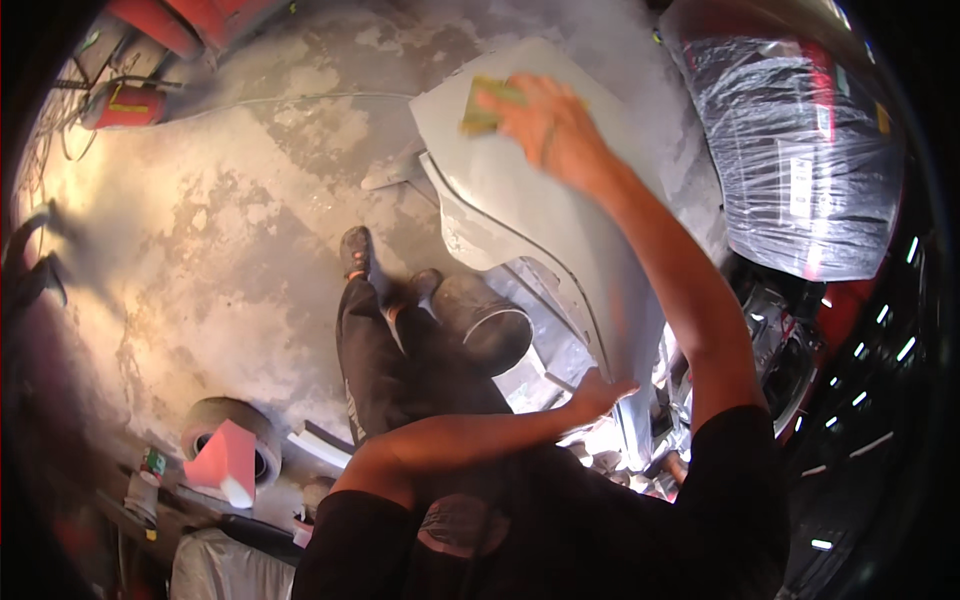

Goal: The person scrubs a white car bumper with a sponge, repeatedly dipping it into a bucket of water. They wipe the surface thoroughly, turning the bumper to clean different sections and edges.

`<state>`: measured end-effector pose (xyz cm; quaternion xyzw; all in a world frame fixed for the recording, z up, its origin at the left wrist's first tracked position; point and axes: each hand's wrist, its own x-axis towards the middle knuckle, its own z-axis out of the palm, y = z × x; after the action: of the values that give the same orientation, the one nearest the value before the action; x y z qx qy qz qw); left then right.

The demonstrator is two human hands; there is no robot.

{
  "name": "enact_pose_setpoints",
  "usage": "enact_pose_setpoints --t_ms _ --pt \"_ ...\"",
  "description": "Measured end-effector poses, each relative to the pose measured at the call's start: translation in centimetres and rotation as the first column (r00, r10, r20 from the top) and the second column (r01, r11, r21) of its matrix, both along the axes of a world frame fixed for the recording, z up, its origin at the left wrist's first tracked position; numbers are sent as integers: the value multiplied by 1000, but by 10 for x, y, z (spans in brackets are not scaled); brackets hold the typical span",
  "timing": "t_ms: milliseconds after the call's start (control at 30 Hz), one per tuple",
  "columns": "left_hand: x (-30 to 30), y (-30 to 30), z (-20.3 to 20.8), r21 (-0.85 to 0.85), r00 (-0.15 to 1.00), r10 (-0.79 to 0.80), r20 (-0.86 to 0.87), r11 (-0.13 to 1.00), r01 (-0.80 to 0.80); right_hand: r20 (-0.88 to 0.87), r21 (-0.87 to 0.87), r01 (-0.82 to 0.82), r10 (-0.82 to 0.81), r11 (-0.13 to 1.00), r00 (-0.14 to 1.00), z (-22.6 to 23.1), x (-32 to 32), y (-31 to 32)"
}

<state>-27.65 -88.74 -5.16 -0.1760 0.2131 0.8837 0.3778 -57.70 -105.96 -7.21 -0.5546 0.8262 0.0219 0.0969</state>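
Note:
A large grey car body panel (530,190), likely a fender with a curved wheel cutout, stretches in front of me. Near its far end my right hand (548,118) presses a yellow-green sanding pad (484,106) flat against the smooth surface; the fingers lie over the pad and are slightly blurred. At the panel's near end my left hand (600,395) grips the edge, with one finger stretched along it and the other fingers partly hidden. Pale dust marks lie on my right fingers.
A dark bucket (485,325) stands beside my legs. To the right is a plastic-wrapped red car part (810,165). A tire (230,415) with a pink block (222,460) lies lower left. A red case (125,105) and a hose (290,98) lie on the stained concrete floor (240,230).

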Motion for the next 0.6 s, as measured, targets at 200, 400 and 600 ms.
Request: enact_pose_setpoints --t_ms 200,400,600 --pt "-3 -1 5 6 995 -16 99 1000 15 72 -76 -106 111 991 991 23 62 31" --pt "11 17 4 -113 986 145 77 984 -136 40 -44 -55 57 998 998 13 99 3" --pt "-8 -14 16 -17 988 26 154 1000 -24 43 -99 6 -2 995 999 -12 79 -17"
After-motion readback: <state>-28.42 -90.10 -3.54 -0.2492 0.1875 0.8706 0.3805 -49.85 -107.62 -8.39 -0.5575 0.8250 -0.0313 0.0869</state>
